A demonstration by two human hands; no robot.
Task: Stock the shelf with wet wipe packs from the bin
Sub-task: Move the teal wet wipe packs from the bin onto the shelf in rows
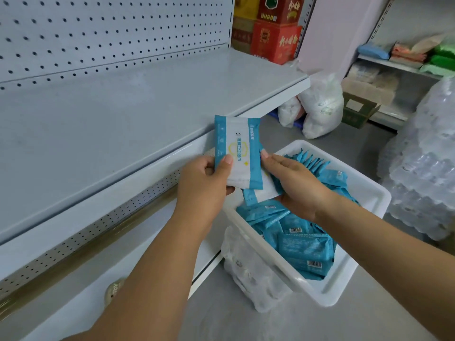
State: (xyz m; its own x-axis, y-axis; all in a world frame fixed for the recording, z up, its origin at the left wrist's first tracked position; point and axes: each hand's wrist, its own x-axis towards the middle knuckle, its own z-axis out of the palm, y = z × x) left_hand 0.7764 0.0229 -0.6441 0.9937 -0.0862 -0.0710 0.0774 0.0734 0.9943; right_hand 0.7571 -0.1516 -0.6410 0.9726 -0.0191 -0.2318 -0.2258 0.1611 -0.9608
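Observation:
My left hand (pixel 204 185) grips a blue and white wet wipe pack (pixel 237 148) by its lower left corner and holds it upright over the shelf's front edge. My right hand (pixel 295 185) touches that pack's right edge with the thumb and holds a second wet wipe pack (pixel 258 193) underneath it. Below and to the right stands a white bin (pixel 344 286) with several blue wet wipe packs (pixel 302 249) in it. The grey shelf (pixel 110 129) lies to the left, with nothing on the part I see.
The bin rests on a wrapped pack of bottles (pixel 248 276). More wrapped bottles (pixel 426 168) pile up at the right. White bags (pixel 317 107) and an open carton (pixel 359 109) lie on the floor beyond. Red boxes (pixel 275 28) stand behind the shelf.

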